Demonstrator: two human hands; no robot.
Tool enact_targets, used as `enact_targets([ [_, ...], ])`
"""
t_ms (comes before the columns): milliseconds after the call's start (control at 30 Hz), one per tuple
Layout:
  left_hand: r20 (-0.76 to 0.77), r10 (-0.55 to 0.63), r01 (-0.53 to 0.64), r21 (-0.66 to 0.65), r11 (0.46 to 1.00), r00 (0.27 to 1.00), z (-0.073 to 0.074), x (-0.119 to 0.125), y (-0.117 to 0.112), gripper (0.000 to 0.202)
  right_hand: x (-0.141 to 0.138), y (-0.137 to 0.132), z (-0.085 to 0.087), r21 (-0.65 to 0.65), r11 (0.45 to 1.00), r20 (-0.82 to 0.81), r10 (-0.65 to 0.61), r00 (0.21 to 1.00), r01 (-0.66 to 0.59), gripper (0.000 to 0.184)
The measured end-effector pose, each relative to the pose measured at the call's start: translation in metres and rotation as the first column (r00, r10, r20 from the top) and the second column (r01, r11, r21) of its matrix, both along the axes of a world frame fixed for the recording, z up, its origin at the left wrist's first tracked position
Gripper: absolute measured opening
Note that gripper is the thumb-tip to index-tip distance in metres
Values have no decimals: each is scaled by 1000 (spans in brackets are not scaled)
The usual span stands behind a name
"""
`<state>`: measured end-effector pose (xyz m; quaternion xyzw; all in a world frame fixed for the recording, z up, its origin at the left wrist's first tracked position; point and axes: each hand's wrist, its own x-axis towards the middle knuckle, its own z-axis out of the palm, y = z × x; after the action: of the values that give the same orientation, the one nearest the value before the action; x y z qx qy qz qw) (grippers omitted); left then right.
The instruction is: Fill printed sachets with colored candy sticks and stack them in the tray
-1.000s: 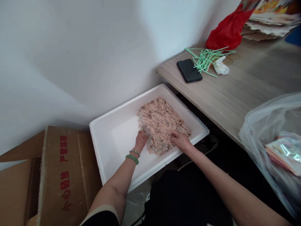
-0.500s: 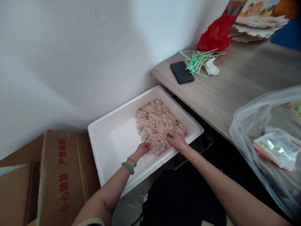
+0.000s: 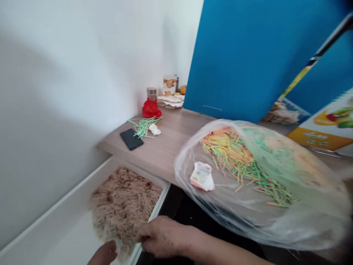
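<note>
Two bare hands are down at the near end of a white tub (image 3: 59, 221), seen from the head view, the only one there is. The heap (image 3: 124, 202) they are busy with — a mass of small tan bundles, too blurred for me to name — lies inside, up against the tub's right side. The right hand (image 3: 161, 237) has its fingers curled in, tips by the heap's front edge; whether it pinches anything I can't tell. The left hand (image 3: 103, 254) is half cut off below, its fingers bent beside the same edge, and I can't make out a hold there either.

On the table (image 3: 168, 143) alongside sit a phone (image 3: 131, 139), some green sticks (image 3: 145, 127) and a crumpled tissue (image 3: 154, 129). Nearer this way, a big clear bag (image 3: 190, 147) lies with its mouth wide, coloured sticks (image 3: 234, 151) and a small stack of printed paper (image 3: 202, 176) inside.

I'd say the step in hand is handling the heap along its front edge. The next move, to my mind, calls for light fingertips — the bundles look loosely piled and easily dragged apart.
</note>
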<state>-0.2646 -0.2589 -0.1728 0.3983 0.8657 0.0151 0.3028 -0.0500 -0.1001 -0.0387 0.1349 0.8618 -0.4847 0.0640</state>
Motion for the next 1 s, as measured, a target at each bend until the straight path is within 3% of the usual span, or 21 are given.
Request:
enact_targets([
  [67,26,-14,12,82,997,1000,22,10,20,15,41,11,12,-193,964,-4,-187,982,183,13],
  [100,47,-31,22,171,985,998,39,21,34,15,63,17,16,-315,906,3,-297,955,283,13],
  [167,72,-60,30,372,928,996,79,58,69,20,105,27,24,-576,713,25,-472,881,399,17],
  [233,98,-177,101,521,847,979,121,106,113,26,144,37,33,-736,535,33,-584,811,415,23],
  [267,97,-261,161,572,804,960,139,131,137,27,163,42,38,-758,495,23,-631,775,425,23],
  [300,70,-318,211,610,763,946,154,155,160,30,181,46,43,-741,491,3,-679,734,458,21],
  [367,-40,-328,284,603,745,944,171,194,201,35,216,54,53,-609,537,-63,-767,639,584,12],
  [433,-217,-305,374,543,752,927,174,223,231,43,248,60,58,-430,546,-132,-826,548,719,4],
  [500,-391,-321,489,478,730,862,168,242,251,50,275,63,59,-332,497,-154,-867,474,802,4],
  [633,-515,-510,713,361,601,689,150,266,271,47,311,67,53,-379,418,-168,-908,383,825,8],
  [733,-481,-596,761,321,564,644,147,281,281,41,326,71,48,-411,400,-192,-916,352,819,8],
  [833,-434,-607,743,311,593,666,152,292,291,41,338,77,42,-388,388,-182,-922,343,836,7],
  [1000,-385,-557,663,245,707,736,167,291,304,37,352,94,32,-271,425,-180,-904,388,864,6],
])
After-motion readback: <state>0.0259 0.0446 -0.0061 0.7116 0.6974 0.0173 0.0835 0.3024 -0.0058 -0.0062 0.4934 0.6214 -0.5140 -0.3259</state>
